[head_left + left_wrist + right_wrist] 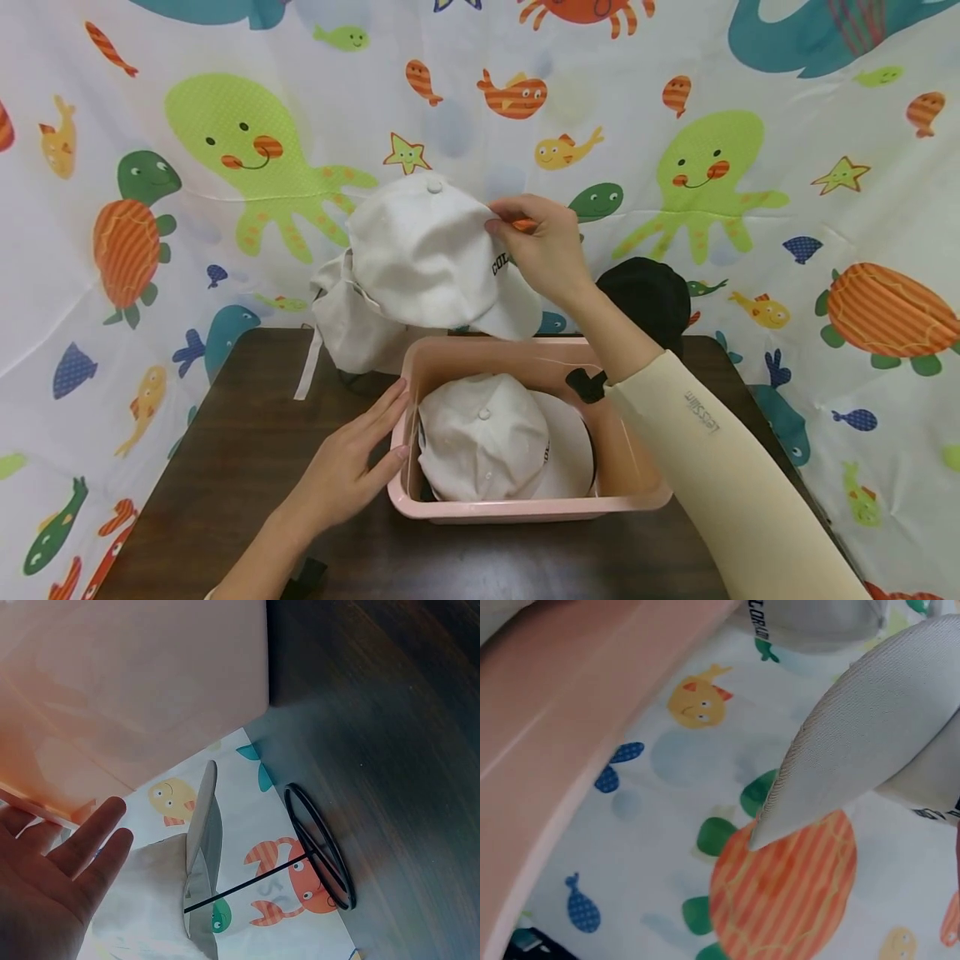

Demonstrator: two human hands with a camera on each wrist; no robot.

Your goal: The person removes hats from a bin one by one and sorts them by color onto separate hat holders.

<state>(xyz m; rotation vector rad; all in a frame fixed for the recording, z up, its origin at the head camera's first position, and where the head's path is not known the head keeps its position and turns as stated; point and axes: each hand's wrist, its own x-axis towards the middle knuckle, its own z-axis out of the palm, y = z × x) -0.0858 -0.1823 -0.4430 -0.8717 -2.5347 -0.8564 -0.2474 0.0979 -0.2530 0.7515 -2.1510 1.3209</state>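
Note:
My right hand (543, 250) pinches a white baseball cap (423, 250) near the front of its crown, up above the back of the pink bin (532, 508). Dark lettering shows beside the brim. In the right wrist view, the raised cap's brim (862, 727) fills the right side. A second white cap (483, 442) lies in the bin, crown up, brim to the right. With fingers extended, my left hand (348, 462) touches the bin's left wall; in the left wrist view the hand (45, 877) is beside the bin (150, 675).
Behind the bin, another white cap (352, 317) is partly hidden by the raised one. A black wire stand (319, 847) is below it. At the back right is a black cap (645, 300). The dark table (247, 450) meets a sea-animal curtain (465, 50).

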